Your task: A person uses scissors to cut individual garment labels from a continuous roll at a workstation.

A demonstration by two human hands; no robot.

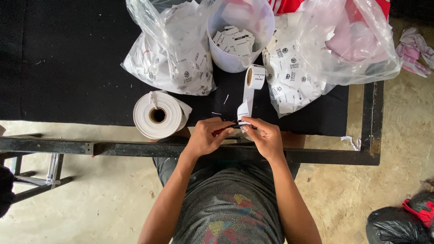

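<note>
Left hand (205,135) pinches red tool | right hand (266,135) pinches label strip (246,97), running lengthwise away toward its roll (256,77)

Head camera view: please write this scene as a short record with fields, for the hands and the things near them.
left hand: grips a small red tool, touches the strip end
right hand: pinches the strip end
label strip: runs from the small roll to the hands
big white roll: on its side, left of the hands
white tub: holds cut labels
plastic bags: hold labels, either side of tub
</note>
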